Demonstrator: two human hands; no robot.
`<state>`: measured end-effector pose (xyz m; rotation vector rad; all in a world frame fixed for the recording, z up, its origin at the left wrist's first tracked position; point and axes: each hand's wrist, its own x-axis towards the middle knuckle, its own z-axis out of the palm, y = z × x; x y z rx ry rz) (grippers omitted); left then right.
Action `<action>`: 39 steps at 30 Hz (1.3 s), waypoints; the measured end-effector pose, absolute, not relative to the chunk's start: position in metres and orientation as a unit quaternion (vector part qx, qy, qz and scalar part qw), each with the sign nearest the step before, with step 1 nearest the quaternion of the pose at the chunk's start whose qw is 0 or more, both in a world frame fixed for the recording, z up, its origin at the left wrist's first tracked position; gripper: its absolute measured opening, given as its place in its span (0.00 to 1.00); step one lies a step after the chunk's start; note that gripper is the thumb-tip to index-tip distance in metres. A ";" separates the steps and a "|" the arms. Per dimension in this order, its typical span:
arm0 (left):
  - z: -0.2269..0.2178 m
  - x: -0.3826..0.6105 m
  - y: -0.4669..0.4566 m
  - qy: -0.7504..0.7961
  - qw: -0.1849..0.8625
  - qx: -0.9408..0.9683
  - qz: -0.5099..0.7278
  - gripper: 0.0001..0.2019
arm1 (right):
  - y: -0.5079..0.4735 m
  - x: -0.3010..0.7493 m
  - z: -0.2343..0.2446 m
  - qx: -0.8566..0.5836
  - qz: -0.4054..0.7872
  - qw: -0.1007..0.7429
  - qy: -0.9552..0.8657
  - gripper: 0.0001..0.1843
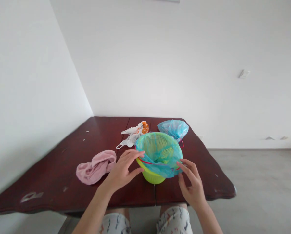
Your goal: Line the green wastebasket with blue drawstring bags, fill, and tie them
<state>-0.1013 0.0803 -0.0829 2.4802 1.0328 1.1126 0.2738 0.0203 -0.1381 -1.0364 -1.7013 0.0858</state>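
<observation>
A light green plastic basket (152, 177) stands upright near the table's front, with a thin blue garbage bag (163, 169) lining it. The bag's edge is folded over the rim at the front, and a red drawstring (146, 162) runs along it. At the basket's left rim, my left hand (126, 166) has its fingers over the bag's edge and its thumb below. My right hand (191, 184) pinches the bag's edge at the right front, fingertips by the drawstring. Part of the bag sags loosely inside the basket.
A pink cloth (96, 167) lies crumpled to the left. Behind the basket are a white plastic bag with orange print (133, 137) and a filled blue bag (173, 128). The dark red wooden table (69, 159) has wavy edges and meets the white walls.
</observation>
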 end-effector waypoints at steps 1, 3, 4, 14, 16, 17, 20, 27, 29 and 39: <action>-0.078 -0.098 0.082 0.346 0.116 0.850 0.380 0.26 | 0.019 0.271 -0.136 -0.437 0.021 0.539 -0.720 0.27; -0.070 -0.094 0.083 0.333 0.114 0.856 0.378 0.15 | 0.019 0.265 -0.135 -0.437 -0.011 0.548 -0.713 0.25; -0.068 -0.092 0.082 0.329 0.112 0.859 0.375 0.10 | 0.019 0.263 -0.137 -0.435 -0.021 0.560 -0.704 0.23; -0.056 -0.092 0.082 0.323 0.062 0.877 0.350 0.15 | 0.015 0.260 -0.138 -0.422 -0.004 0.540 -0.728 0.15; -0.045 -0.086 0.099 0.298 0.071 0.904 0.300 0.33 | 0.015 0.257 -0.133 -0.415 -0.007 0.536 -0.735 0.16; -0.039 -0.083 0.108 0.285 0.086 0.915 0.272 0.40 | 0.016 0.255 -0.130 -0.411 -0.010 0.534 -0.739 0.16; -0.027 -0.073 0.130 0.261 0.129 0.933 0.209 0.33 | 0.018 0.251 -0.123 -0.410 -0.017 0.526 -0.744 0.15; -0.041 -0.070 0.120 0.274 0.079 0.921 0.266 0.05 | 0.015 0.249 -0.121 -0.430 -0.010 0.505 -0.748 0.12; -0.052 -0.077 0.116 0.283 0.051 0.916 0.281 0.07 | 0.015 0.248 -0.123 -0.437 -0.013 0.503 -0.745 0.11; -0.094 -0.107 0.107 0.358 0.138 0.876 0.292 0.10 | 0.027 0.260 -0.122 -0.429 -0.001 0.472 -0.770 0.12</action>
